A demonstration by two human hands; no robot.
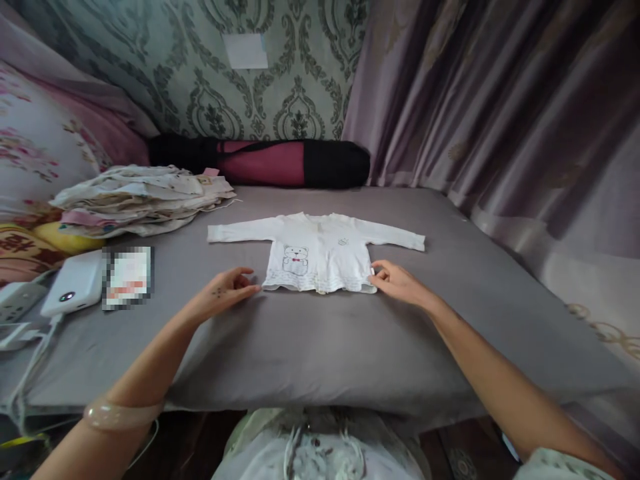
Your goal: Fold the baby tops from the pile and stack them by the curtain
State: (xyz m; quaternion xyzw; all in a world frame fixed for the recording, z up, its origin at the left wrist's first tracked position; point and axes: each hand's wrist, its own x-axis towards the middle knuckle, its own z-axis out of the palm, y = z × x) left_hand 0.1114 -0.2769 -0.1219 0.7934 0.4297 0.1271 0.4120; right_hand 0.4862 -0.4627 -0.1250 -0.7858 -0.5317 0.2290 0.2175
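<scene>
A small white baby jacket [340, 257] lies spread flat on the grey sheet, its long sleeves stretched out to both sides. A bear with a red bow tie is printed on its front, and the hem is patterned. My left hand [229, 291] is at the hem's left corner, thumb and fingers apart, with the thumb tip close beside the cloth. At the opposite corner, my right hand [400, 283] has its thumb and fingers pinched together on the edge of the hem. A pale bangle [123, 415] circles my left forearm.
A pile of folded clothes [145, 197] lies to the left, near a white power bank [75, 283] with a cable, a power strip [20, 300] and a blurred-out packet [127, 279]. A black and maroon long bag [265, 163] rests against the wall. Curtains [500, 100] hang at right.
</scene>
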